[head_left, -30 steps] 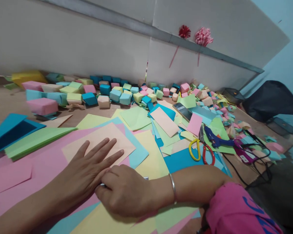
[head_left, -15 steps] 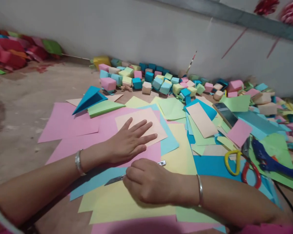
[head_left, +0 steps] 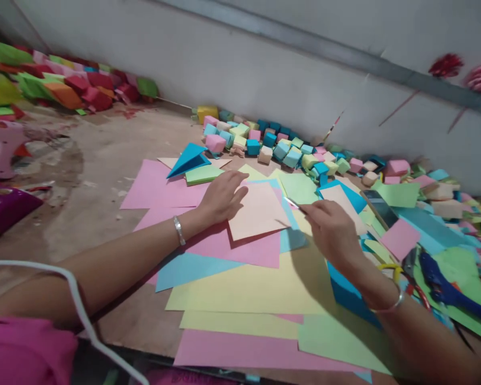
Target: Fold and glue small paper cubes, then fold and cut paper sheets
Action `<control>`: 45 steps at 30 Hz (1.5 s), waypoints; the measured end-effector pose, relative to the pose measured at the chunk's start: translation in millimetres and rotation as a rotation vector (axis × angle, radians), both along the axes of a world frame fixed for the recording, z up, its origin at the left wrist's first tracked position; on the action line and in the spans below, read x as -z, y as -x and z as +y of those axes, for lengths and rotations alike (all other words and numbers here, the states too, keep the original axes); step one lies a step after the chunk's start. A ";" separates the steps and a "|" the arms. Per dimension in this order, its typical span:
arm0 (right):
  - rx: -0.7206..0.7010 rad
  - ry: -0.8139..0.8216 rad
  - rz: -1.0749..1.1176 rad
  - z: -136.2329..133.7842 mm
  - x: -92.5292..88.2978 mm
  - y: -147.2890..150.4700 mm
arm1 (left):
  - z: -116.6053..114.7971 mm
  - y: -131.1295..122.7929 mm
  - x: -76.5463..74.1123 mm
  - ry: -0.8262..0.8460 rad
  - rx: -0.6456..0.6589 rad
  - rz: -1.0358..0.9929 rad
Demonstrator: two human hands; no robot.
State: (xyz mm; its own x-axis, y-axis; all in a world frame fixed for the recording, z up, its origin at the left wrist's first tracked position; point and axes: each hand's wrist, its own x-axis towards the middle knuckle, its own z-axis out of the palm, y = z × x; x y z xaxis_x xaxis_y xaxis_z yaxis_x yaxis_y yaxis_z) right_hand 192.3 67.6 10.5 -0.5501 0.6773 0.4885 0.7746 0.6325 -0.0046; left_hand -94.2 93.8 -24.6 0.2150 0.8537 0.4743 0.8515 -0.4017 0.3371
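Observation:
My left hand [head_left: 222,199] lies at the left edge of a peach paper sheet [head_left: 258,211], fingers loosely bent and apart, with the thumb side over the paper. The near edge of that sheet is slightly raised and casts a shadow on the pink paper [head_left: 244,250] below. My right hand [head_left: 332,227] is closed around a craft knife [head_left: 292,203], its tip pointing left above the blue and yellow sheets. Most of the knife's handle is hidden in the fingers. A larger yellow sheet [head_left: 248,289] lies nearer to me.
Small paper cubes [head_left: 268,140] line the wall. A folded blue paper [head_left: 189,159] lies at the back left. To the right are a phone [head_left: 379,208], scissors [head_left: 414,291] and a blue glue gun [head_left: 436,278]. A white cable [head_left: 74,291] crosses my left forearm.
My right hand has lifted the knife and moved it away and to the right. My left hand has gone from flat on the peach sheet to its left edge, and the sheet has turned.

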 end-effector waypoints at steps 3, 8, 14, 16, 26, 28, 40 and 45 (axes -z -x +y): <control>0.148 0.025 -0.196 4.8 -1.6 -23.8 | 2.2 -1.0 0.7 0.037 -0.028 0.041; -0.109 -0.055 -0.118 -22.7 20.9 13.7 | -4.8 -8.8 -5.0 0.177 0.016 -0.079; -0.184 -0.073 -0.233 -22.8 30.4 57.1 | -2.0 -5.4 -1.4 0.154 -0.014 -0.333; -0.130 -0.033 -0.093 -16.4 23.6 51.1 | 0.7 -2.1 -0.1 0.126 -0.047 -0.477; 0.136 0.743 1.207 -8.6 2.9 27.8 | -3.0 -0.9 -15.1 0.451 0.236 -1.337; 0.168 0.741 1.255 -6.6 11.6 27.4 | -6.4 -4.8 -18.2 0.486 0.264 -1.268; 0.115 0.623 1.371 -4.2 10.5 24.0 | -9.6 -14.4 -16.7 0.491 0.161 -1.169; 0.148 0.543 1.386 -1.5 14.2 25.4 | -8.4 -14.3 -14.2 0.448 0.148 -1.166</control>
State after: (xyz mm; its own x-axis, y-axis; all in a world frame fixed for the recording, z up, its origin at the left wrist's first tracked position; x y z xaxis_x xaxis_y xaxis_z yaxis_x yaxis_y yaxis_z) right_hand 166.9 66.1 -3.7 0.2154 0.9494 0.2284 0.0140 0.2308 -0.9729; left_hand -79.9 85.4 -10.5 -0.0287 0.9922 0.1214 -0.0870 -0.1235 0.9885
